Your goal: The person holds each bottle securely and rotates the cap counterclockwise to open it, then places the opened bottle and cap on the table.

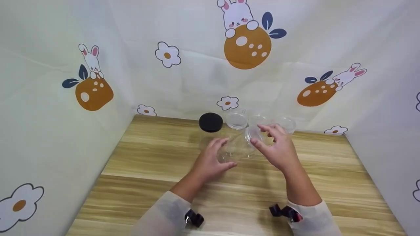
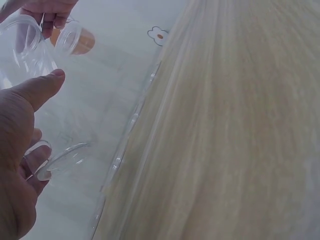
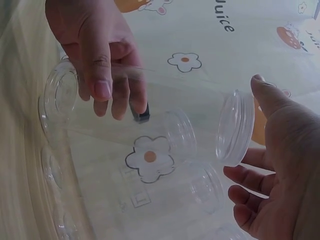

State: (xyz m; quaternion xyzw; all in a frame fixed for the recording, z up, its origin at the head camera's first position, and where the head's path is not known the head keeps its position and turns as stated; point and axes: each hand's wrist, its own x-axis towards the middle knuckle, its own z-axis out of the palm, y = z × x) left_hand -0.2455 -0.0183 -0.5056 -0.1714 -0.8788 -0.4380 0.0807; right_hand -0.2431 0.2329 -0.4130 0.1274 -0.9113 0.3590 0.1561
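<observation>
A clear uncapped jar (image 3: pixel 150 95) leans to the right in the head view, its threaded mouth toward my right hand. Around its lower part are the thumb and fingers of my left hand (image 1: pixel 211 162), which seems to grip it; see-through plastic makes the contact hard to make out. My right hand (image 1: pixel 279 149) is spread beside the mouth, thumb and fingers curved and apart, with nothing pinched between them. In the right wrist view, the right thumb (image 3: pixel 267 97) stands just off the rim. Behind stand a clear jar with a black lid (image 1: pixel 211 122) and several clear jars (image 1: pixel 237 121).
The jars stand in a row on the wood-grain table (image 1: pixel 147 157), close to the back cloth wall (image 1: pixel 193 78). More patterned cloth encloses the left and right sides. A small black device (image 1: pixel 195 219) is strapped at the left wrist, and another (image 1: pixel 283 212) at the right.
</observation>
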